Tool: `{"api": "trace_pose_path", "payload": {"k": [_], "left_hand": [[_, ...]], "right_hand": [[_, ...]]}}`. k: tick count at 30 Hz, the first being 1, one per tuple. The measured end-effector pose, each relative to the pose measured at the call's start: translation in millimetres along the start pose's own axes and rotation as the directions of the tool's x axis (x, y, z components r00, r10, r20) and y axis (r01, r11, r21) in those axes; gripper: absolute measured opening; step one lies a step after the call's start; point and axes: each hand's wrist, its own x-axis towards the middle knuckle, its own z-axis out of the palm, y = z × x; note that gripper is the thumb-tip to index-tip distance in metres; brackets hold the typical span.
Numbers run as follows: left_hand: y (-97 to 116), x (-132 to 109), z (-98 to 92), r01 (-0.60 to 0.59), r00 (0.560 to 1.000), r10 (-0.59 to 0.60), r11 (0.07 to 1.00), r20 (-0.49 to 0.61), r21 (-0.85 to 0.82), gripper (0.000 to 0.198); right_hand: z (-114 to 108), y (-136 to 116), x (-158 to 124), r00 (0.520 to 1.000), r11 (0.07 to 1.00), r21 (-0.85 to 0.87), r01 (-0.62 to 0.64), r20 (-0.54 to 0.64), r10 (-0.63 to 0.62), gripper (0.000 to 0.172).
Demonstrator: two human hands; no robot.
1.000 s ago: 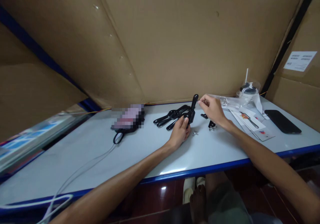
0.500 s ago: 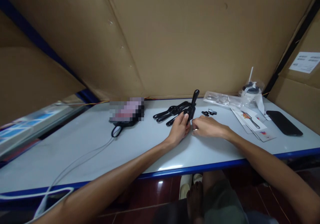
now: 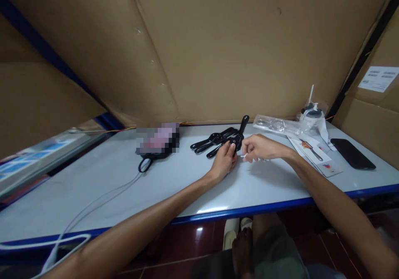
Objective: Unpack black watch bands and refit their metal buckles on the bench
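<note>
My left hand [image 3: 223, 162] is closed round a black tool [image 3: 243, 125] with a rounded handle that points up and away. Just to its right is my right hand [image 3: 257, 147], its fingers curled beside the tool's lower end. A small pale or shiny bit shows at its fingertips, too small to name. Several more black-handled tools [image 3: 204, 143] lie in a pile behind and left of my left hand. The small black and metal parts behind my right hand are hidden by it.
At the left sits a dark object with a loop [image 3: 146, 164], partly pixelated, with a cable. Toward the right are clear plastic packaging [image 3: 276, 124], a wrapped cup [image 3: 311, 113], printed cards [image 3: 314, 152] and a black phone-like slab [image 3: 353, 152]. Cardboard walls stand behind the table [image 3: 174, 187].
My right hand has risen slightly, turned and loosened its curl, and it now covers the small parts behind it. The tool in my left hand has dipped a little.
</note>
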Motion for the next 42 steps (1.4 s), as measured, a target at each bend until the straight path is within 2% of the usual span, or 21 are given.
{"api": "trace_pose_path", "payload": {"k": [2,5,9,11,16,27,35,42], "left_hand": [[-0.7,0.9,0.4,0.01,1.0,-0.01,1.0,0.006,0.028,0.04],[-1.3,2.2,1.1,0.009,1.0,-0.01,0.998,0.002,0.058,0.037],[-2.7,5.4,2.5,0.009,1.0,-0.007,0.995,-0.018,0.096,0.03],[-3.3,7.2,3.3,0.019,1.0,-0.017,0.995,-0.025,0.098,0.029],[-3.3,9.4,4.1,0.036,0.999,-0.034,0.994,-0.024,0.105,0.027],[-0.8,10.6,5.1,0.091,0.996,-0.09,0.992,-0.015,0.087,0.025],[9.2,8.3,0.7,0.162,0.976,-0.165,0.986,0.139,0.036,0.026],[20.0,5.3,-6.3,0.222,0.96,-0.217,0.975,0.175,-0.007,0.029]], "right_hand": [[-3.2,2.3,2.5,0.99,0.998,0.069,0.01,-0.141,0.0,0.014],[-0.5,7.0,8.4,0.944,0.998,0.063,0.018,-0.329,0.004,0.018],[8.6,9.9,15.2,0.869,0.997,0.01,0.076,-0.492,-0.061,0.011],[12.3,10.7,17.8,0.855,0.994,0.001,0.107,-0.51,-0.092,0.008],[18.5,13.8,24.5,0.858,0.992,-0.019,0.127,-0.499,-0.119,0.012],[24.5,15.1,30.3,0.843,0.992,-0.116,0.044,-0.529,-0.1,0.014],[30.2,25.4,38.7,0.811,0.991,-0.134,-0.004,-0.581,-0.075,0.015],[32.8,28.0,40.7,0.773,0.99,-0.141,0.012,-0.627,-0.099,0.014]]}}
